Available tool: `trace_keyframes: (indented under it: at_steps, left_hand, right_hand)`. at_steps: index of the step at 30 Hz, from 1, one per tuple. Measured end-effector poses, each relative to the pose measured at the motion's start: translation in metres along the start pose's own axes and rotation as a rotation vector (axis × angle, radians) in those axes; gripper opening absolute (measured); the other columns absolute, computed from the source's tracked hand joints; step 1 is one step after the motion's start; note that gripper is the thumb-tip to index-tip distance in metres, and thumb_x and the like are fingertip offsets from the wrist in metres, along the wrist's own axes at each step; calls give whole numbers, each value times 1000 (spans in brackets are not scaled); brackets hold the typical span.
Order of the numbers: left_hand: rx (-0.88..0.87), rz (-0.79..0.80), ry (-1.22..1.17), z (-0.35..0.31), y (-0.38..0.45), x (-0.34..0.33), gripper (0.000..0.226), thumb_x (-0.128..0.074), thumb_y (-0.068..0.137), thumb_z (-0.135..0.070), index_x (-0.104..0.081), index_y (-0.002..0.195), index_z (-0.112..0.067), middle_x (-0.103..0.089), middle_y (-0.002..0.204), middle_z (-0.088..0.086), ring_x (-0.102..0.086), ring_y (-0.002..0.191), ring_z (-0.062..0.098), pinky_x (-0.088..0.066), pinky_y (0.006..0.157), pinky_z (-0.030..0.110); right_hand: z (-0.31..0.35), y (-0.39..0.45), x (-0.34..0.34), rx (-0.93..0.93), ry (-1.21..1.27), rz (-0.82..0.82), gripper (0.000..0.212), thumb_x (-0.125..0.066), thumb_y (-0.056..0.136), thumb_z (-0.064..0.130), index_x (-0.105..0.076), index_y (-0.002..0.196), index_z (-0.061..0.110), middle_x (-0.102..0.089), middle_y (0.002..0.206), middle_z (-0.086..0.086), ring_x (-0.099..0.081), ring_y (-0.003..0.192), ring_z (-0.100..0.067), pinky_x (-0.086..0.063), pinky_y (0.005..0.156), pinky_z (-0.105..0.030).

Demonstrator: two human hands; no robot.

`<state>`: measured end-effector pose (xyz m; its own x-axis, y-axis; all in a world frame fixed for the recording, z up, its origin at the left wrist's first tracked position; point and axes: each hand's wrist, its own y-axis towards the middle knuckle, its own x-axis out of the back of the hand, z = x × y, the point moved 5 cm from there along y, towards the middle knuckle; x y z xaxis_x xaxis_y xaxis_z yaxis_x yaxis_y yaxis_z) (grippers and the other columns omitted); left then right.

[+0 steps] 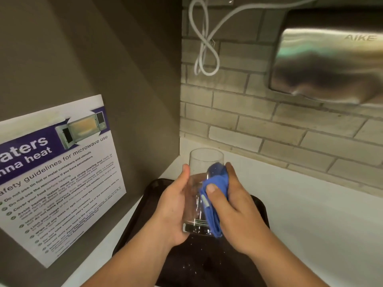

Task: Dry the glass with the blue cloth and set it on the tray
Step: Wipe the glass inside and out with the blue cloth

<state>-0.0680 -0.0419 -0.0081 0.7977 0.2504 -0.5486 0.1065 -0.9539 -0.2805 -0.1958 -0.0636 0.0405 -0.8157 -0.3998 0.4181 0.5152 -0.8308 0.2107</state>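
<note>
A tall clear glass is held upright above the dark tray, mouth up. My left hand is wrapped around its left side and base. My right hand presses a folded blue cloth against the glass's right side, thumb in front and fingers behind. Part of the cloth shows through the glass near the rim. Water droplets speckle the tray below the glass.
The tray lies on a white counter in a corner. A grey panel with a microwave safety poster stands to the left. Behind is a brick-tile wall with a looped white cable and a steel hand dryer.
</note>
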Motion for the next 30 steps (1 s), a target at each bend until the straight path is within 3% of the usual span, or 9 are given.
trace_keyframes:
  at_steps: [4, 8, 11, 14, 16, 18, 19, 23, 30]
  left_hand:
    - [-14, -2, 7, 2, 0, -4, 65, -40, 102, -64, -77, 131, -18, -78, 132, 18, -76, 119, 35, -64, 91, 49]
    - [-25, 54, -12, 2, -5, -14, 66, -53, 94, -72, -80, 125, -19, -81, 126, 16, -78, 116, 30, -66, 84, 39]
    - [-17, 88, -31, 1, -3, -14, 66, -60, 93, -70, -81, 124, -16, -83, 119, 16, -81, 105, 31, -66, 80, 41]
    - [16, -7, -48, -3, 4, -5, 85, -67, 82, -77, -75, 130, -8, -80, 122, 21, -77, 105, 40, -63, 86, 49]
    - [22, -72, -36, -6, 9, 3, 96, -71, 73, -80, -70, 129, -2, -80, 102, 19, -79, 86, 37, -63, 72, 44]
    - [12, -52, -8, -6, 8, 6, 91, -71, 69, -81, -75, 120, -6, -83, 91, 15, -81, 77, 32, -64, 62, 39]
    - [19, -13, -3, -4, 6, 4, 85, -69, 72, -81, -80, 117, -9, -85, 95, 14, -83, 83, 32, -65, 66, 39]
    - [60, 125, 25, 5, -2, -7, 75, -54, 90, -78, -79, 127, -18, -82, 124, 15, -78, 114, 32, -63, 90, 44]
    - [-17, 60, 7, -2, -8, -20, 78, -63, 78, -78, -79, 127, -19, -80, 129, 17, -77, 118, 33, -63, 96, 48]
  right_hand:
    - [6, 19, 15, -2, 48, -167, 23, -53, 100, 44, -61, 108, 24, -72, 90, 5, -69, 81, 4, -48, 67, -7]
    - [1, 19, 4, 17, 25, -161, 37, -49, 87, 61, -60, 103, 29, -73, 88, 4, -72, 82, -6, -55, 67, -14]
    - [-8, 28, 7, -184, 311, -150, 28, -51, 100, 45, -71, 98, 25, -79, 96, -7, -77, 88, -17, -59, 79, -29]
    - [-11, 15, 5, -189, 290, 50, 30, -52, 103, 29, -75, 96, 47, -80, 90, 14, -75, 82, 0, -53, 69, -10]
    - [-12, -5, -9, -190, 99, 207, 46, -52, 94, 43, -46, 121, 80, -67, 100, 43, -60, 95, 26, -42, 70, 6]
    - [-14, -13, -16, -154, -23, 179, 76, -49, 88, 57, -6, 150, 66, -47, 119, 46, -41, 103, 40, -35, 73, 12]
    - [-13, -13, -17, -117, -69, 131, 76, -47, 91, 60, -6, 155, 54, -46, 123, 39, -45, 106, 36, -38, 76, 10]
    - [-2, 12, 11, -42, 67, -172, 36, -47, 100, 52, -60, 115, 22, -74, 99, 2, -73, 90, -10, -58, 82, -26]
    - [-4, 28, 7, -31, 61, -176, 30, -51, 92, 58, -62, 99, 31, -75, 87, 4, -71, 84, -3, -52, 72, -15]
